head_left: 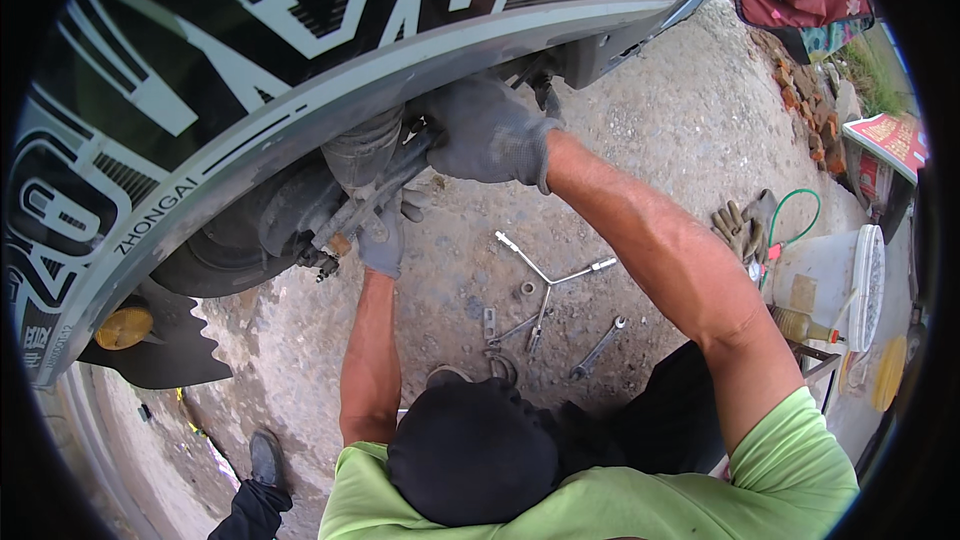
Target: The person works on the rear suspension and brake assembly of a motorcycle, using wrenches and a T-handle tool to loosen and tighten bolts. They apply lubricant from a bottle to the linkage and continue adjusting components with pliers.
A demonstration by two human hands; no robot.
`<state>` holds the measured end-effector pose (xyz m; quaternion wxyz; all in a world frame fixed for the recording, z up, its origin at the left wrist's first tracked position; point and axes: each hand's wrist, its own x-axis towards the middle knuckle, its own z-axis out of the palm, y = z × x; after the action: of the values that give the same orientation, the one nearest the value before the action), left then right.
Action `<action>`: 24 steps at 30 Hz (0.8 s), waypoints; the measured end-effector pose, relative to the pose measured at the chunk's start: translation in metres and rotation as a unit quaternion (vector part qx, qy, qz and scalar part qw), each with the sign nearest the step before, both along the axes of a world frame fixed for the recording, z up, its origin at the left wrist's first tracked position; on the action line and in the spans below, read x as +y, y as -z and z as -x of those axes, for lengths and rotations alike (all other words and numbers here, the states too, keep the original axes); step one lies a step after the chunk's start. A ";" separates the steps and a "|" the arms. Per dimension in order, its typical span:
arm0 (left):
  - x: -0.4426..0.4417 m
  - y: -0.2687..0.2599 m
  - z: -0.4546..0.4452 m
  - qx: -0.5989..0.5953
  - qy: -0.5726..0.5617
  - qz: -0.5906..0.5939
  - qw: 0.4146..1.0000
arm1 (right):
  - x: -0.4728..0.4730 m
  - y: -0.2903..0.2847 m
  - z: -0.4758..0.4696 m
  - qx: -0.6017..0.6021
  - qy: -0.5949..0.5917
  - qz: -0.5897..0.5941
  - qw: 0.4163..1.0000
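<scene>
A vehicle's dark body panel (247, 52) with white graphics arches over the work. Beneath its edge are a wheel (225, 255) and a long, dirty metal suspension arm (382, 187). My left hand (384, 236), in a grey glove, is at the underside of this arm beside a rubber boot (364, 146). My right hand (487, 139), gloved the same way, reaches up under the panel near the arm's upper end. Its fingertips are hidden, so its grip cannot be seen. On the ground lie a Y-shaped socket wrench (550, 283), a combination wrench (598, 349) and a small metal ring (528, 288).
Several smaller metal parts (491, 326) lie near the wrenches. At right are spare work gloves (739, 225), a green cord loop (817, 202), a white bucket (817, 277) and a bottle (799, 324). A black mudflap (165, 345) hangs at left, above another person's shoe (268, 457).
</scene>
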<state>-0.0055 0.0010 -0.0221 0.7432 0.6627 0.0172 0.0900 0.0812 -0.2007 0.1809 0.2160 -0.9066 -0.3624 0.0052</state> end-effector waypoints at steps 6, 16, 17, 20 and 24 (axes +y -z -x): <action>-0.024 -0.001 -0.011 -0.032 -0.009 -0.010 0.999 | 0.001 0.005 -0.001 -0.005 0.005 -0.002 1.000; -0.016 0.003 -0.009 -0.014 0.005 0.007 1.000 | 0.001 0.010 -0.003 -0.012 0.001 0.003 1.000; -0.014 0.002 -0.008 -0.006 0.006 0.019 1.000 | 0.001 0.010 -0.004 -0.015 -0.002 -0.003 1.000; -0.012 0.012 -0.006 -0.028 0.002 0.041 0.999 | 0.003 0.011 -0.004 -0.006 -0.007 -0.014 1.000; -0.012 0.003 -0.002 0.031 -0.012 0.006 0.999 | 0.001 0.008 -0.004 0.002 -0.006 -0.019 1.000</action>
<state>-0.0033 -0.0111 -0.0253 0.7449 0.6608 0.0488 0.0783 0.0850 -0.1993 0.1724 0.2339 -0.9001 -0.3676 0.0016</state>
